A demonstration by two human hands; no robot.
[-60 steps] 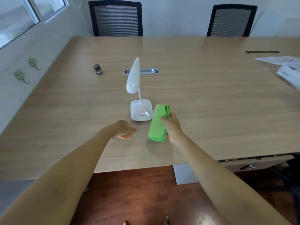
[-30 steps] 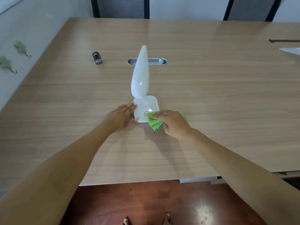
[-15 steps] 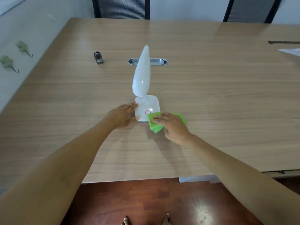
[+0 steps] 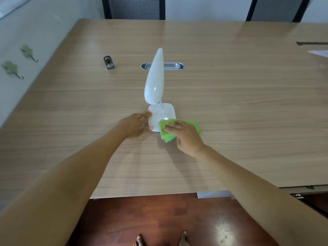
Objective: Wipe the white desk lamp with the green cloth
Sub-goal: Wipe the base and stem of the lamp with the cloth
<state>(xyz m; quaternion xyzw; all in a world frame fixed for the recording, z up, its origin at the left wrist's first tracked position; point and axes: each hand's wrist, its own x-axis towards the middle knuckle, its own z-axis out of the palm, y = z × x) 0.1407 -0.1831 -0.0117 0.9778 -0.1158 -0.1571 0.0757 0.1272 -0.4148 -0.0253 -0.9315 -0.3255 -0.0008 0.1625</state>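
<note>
Two hands are engaged, the left hand [image 4: 135, 125] laid flat against the base of the white desk lamp [image 4: 160, 113] and the right hand [image 4: 184, 135] pressing the green cloth [image 4: 167, 134] onto it, so the lamp could be tipped if the tall head were knocked.

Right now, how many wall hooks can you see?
2, both on the wall left of the table: one green leaf hook farther back, another nearer. More may lie outside the frame.

Office: meeting table [image 4: 230, 103], mesh chairs [image 4: 134, 8]

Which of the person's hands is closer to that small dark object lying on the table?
Left. The left hand lies nearer the small dark object; the right hand is farther right, on the green cloth.
</note>
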